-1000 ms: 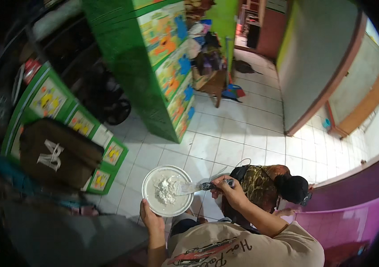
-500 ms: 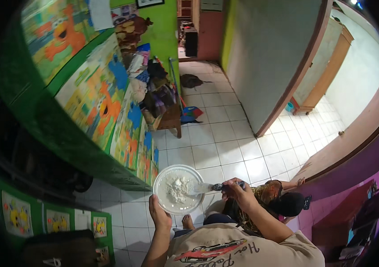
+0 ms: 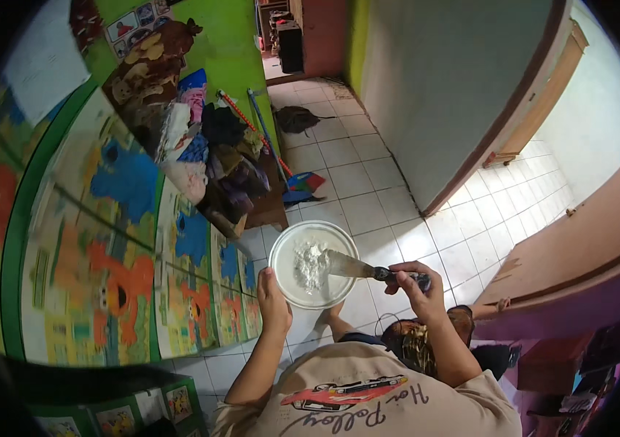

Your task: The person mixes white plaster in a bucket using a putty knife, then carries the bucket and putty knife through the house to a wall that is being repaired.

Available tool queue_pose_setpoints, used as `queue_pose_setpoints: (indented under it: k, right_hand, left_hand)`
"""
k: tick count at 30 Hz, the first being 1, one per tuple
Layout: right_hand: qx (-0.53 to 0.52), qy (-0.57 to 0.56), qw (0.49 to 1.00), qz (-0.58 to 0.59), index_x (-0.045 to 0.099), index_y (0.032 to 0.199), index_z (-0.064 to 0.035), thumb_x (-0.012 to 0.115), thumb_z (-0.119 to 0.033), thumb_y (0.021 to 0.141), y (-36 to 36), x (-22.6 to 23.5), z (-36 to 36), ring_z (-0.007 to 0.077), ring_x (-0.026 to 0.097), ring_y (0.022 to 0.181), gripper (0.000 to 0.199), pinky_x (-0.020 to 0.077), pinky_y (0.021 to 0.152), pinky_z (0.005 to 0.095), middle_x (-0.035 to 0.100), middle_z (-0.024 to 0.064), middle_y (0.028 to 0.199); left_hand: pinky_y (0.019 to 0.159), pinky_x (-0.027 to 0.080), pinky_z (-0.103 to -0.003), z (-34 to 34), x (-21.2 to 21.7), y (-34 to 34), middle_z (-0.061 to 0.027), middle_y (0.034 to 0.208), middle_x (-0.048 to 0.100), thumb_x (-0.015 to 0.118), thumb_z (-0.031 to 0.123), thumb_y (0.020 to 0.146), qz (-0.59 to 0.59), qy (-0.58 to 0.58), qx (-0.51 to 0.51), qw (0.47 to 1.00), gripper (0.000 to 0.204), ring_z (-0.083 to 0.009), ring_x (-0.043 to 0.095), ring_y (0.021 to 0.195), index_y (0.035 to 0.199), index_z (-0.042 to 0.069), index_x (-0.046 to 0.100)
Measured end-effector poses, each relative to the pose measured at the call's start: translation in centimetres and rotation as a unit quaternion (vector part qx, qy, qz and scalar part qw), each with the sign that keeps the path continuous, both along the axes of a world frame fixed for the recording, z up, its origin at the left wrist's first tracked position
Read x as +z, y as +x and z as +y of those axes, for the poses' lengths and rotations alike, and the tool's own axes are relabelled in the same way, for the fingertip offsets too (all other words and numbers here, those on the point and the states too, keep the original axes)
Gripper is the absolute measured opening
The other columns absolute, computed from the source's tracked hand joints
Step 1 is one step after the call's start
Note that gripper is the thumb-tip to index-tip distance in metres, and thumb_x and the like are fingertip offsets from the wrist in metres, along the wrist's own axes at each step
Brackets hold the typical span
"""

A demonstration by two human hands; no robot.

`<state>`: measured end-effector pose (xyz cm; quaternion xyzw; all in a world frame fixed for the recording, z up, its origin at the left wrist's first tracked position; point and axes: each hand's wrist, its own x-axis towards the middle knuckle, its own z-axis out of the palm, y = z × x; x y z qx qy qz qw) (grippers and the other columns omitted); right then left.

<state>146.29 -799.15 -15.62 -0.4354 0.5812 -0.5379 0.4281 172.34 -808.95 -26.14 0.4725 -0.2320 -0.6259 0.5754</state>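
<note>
Over white floor tiles (image 3: pixel 368 207) — green wall (image 3: pixel 230 44)

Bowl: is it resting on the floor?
No. The left hand holds the white bowl up by its rim above the tiled floor, while the right hand works a putty knife in it.

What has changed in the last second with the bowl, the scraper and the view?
The view swung: the green cartoon cabinet slid from upper middle to the left, and the clothes pile came nearer. Grips unchanged: left hand holds the round bowl of white paste, right hand the putty knife, blade in the bowl.
</note>
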Motion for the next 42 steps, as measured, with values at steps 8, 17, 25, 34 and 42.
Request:
queue_pose_setpoints:
  k: [8,17,25,34,42]
  right_hand:
    - [0.076,-0.186,0.928,0.313,0.064,0.104,-0.0007,0.071,-0.006,0.082,-7.7,4.9,-13.5,0.0214,0.066,0.067,0.024,0.0533,0.059,0.0279,0.067,0.0114,0.081]
    - [0.167,-0.227,0.822,0.495,0.068,0.102,-0.0061,0.076,-0.011,0.076,-14.4,4.7,-26.3,0.0215,0.065,0.076,0.028,0.0548,0.062,0.0323,0.064,0.0055,0.089]
    - [0.152,-0.222,0.797,0.541,0.067,0.099,-0.0016,0.076,-0.010,0.075,-22.0,5.1,-41.0,0.0224,0.064,0.076,0.027,0.0552,0.061,0.0325,0.063,0.0073,0.087]
    - [0.243,-0.194,0.749,0.584,0.066,0.104,-0.0037,0.073,-0.013,0.077,-26.5,7.8,-58.5,0.0193,0.064,0.081,0.029,0.0551,0.062,0.0300,0.065,0.0043,0.090]
    - [0.222,-0.188,0.756,0.586,0.069,0.096,-0.0048,0.076,-0.016,0.076,-30.0,7.3,-71.6,0.0194,0.066,0.080,0.023,0.0577,0.062,0.0295,0.068,0.0047,0.088]
  left_hand:
    - [0.089,0.044,-0.029,-14.5,3.1,-9.8,-0.0049,0.105,0.058,0.045,0.028,0.100,0.021,-0.013,-0.029,0.999,0.027,-0.0140,0.055,0.100,0.110,0.004,0.052]
    - [0.093,0.044,-0.032,-28.3,1.8,-19.1,-0.0093,0.116,0.057,0.046,0.031,0.100,0.015,-0.013,-0.090,0.996,0.034,-0.0189,0.056,0.107,0.119,0.003,0.050]
    - [0.090,0.042,-0.031,-43.1,-0.5,-26.5,-0.0088,0.109,0.055,0.041,0.034,0.102,0.020,-0.079,-0.162,0.983,0.037,-0.0165,0.053,0.101,0.117,0.001,0.051]
    - [0.084,0.042,-0.028,-60.2,-0.6,-32.1,-0.0069,0.100,0.055,0.038,0.033,0.104,-0.034,-0.062,-0.190,0.979,0.035,-0.0125,0.051,0.092,0.108,0.001,0.052]
    - [0.079,0.042,-0.025,-70.5,-1.1,-35.5,-0.0026,0.093,0.055,0.040,0.033,0.104,-0.016,-0.041,-0.186,0.982,0.033,-0.0083,0.048,0.086,0.104,0.002,0.053]
